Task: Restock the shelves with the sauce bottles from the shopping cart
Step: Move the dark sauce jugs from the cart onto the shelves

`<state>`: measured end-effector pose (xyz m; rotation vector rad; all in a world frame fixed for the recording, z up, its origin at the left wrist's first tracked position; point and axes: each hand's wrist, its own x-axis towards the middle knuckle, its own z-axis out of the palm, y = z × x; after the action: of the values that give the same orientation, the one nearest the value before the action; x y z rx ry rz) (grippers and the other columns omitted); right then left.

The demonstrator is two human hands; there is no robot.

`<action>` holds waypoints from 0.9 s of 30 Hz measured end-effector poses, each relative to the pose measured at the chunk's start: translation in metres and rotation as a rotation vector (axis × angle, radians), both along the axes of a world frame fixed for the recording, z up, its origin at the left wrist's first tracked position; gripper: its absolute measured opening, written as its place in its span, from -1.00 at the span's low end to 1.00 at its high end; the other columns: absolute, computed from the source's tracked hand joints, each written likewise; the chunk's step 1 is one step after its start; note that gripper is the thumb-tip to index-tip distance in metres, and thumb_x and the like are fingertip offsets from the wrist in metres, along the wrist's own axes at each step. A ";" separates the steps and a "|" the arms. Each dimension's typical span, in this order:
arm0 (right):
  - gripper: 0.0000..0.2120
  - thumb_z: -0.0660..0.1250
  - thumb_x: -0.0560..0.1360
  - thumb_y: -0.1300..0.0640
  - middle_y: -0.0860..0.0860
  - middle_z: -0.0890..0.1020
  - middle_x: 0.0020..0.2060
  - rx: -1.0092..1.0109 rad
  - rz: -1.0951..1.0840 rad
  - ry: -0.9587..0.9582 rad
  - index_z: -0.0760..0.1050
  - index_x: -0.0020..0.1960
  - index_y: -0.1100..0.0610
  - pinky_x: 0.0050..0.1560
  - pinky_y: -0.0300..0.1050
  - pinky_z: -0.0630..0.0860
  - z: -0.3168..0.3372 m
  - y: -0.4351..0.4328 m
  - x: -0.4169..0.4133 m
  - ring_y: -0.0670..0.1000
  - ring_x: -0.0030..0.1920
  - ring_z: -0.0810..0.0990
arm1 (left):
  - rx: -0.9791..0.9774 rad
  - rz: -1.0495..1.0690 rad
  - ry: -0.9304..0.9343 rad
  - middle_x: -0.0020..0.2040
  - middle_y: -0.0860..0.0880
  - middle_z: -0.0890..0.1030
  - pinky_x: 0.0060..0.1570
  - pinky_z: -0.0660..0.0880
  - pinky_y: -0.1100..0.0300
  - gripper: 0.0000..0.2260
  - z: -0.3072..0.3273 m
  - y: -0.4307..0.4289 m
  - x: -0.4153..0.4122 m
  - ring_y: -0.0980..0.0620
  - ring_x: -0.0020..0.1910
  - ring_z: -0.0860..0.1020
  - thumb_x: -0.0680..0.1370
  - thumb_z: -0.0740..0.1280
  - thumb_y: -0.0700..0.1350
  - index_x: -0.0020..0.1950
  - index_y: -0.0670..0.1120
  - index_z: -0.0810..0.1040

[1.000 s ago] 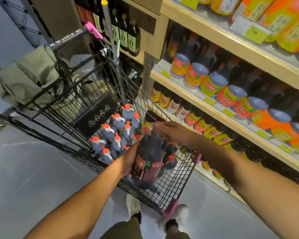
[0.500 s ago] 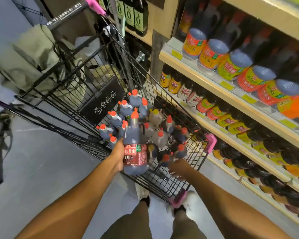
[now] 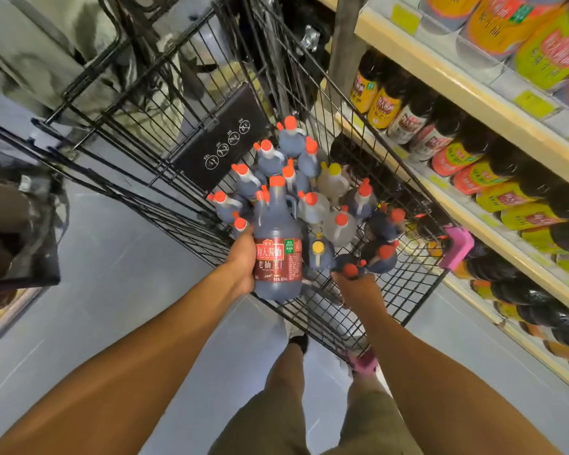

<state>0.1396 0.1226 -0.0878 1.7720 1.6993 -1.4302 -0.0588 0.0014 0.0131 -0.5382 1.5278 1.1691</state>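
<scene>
My left hand [image 3: 242,261] grips a dark sauce bottle [image 3: 278,244] with a red label and orange cap, held upright over the near edge of the black wire shopping cart [image 3: 418,290]. My right hand [image 3: 358,284] reaches into the cart's near end and closes its fingers on another dark bottle [image 3: 350,266] with a red cap. Several more dark and pale bottles [image 3: 293,165] with orange or yellow caps stand in the cart. The shelves [image 3: 473,198] on the right carry rows of sauce bottles.
The cart's child seat flap [image 3: 217,152] folds up at the far end, with a green bag [image 3: 46,60] behind it. Pink bumpers [image 3: 457,246] mark the cart's near corners. Grey floor lies left of the cart. Another display [image 3: 17,241] sits at the left edge.
My right hand let go of the lifted bottle's top and dropped into the cart's near end onto another bottle. My left hand kept the first bottle upright. My view tilted downward.
</scene>
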 end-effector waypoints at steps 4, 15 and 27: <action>-0.51 0.26 0.45 -0.16 0.11 0.58 -0.03 0.074 0.289 -0.158 0.38 0.21 0.16 -0.02 0.02 0.50 0.003 0.011 0.002 0.17 -0.02 0.60 | 0.009 -0.005 0.006 -0.28 -0.12 0.70 -0.25 0.66 0.06 -0.56 -0.001 0.003 0.003 -0.07 -0.32 0.69 0.66 0.14 0.23 -0.06 -0.09 0.57; -0.54 0.38 0.48 0.03 0.08 0.55 0.17 0.195 0.725 -0.034 0.37 0.34 0.00 0.09 0.09 0.59 -0.009 0.014 0.026 0.15 0.17 0.58 | 0.010 0.004 0.019 -0.23 -0.14 0.70 -0.26 0.66 0.10 -0.54 0.001 0.004 0.008 -0.07 -0.31 0.69 0.66 0.12 0.24 -0.01 -0.11 0.58; -0.25 0.63 0.27 0.03 0.06 0.59 0.15 0.162 0.271 0.129 0.39 0.37 0.11 0.04 -0.05 0.54 -0.062 -0.007 0.041 0.04 0.09 0.56 | -0.002 0.051 -0.011 -0.30 -0.10 0.69 -0.18 0.62 0.07 -0.52 -0.019 0.005 0.007 -0.05 -0.34 0.68 0.66 0.11 0.26 -0.09 -0.08 0.59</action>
<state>0.1802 0.1159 -0.1494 1.4794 2.0835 -1.3457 -0.0522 0.0059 -0.0059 -0.5867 1.5135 1.2019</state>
